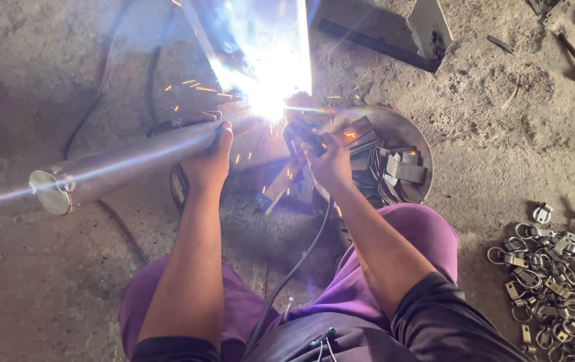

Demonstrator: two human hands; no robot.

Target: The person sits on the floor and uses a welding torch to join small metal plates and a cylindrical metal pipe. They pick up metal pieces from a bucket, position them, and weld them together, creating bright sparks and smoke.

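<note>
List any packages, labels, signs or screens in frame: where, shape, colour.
None in view. Only bare metalwork: a steel pipe under the left hand, a round pan of scrap plates by the right hand, and a pile of ring clamps on the dirt floor.

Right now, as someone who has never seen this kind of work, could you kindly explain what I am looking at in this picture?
This is one view from a camera worn on a person's head, looking down at their own arms and purple-clad knees. There is no machine, only two bare hands. The left hand grips a long metal pipe lying across the dirt floor. The right hand holds a welding tool with a dark cable trailing back. The white glare with sparks is where the tool meets the metal. Behind the right hand sits a round metal bowl of flat metal pieces. At the right lies a pile of small metal rings and clips.
</note>
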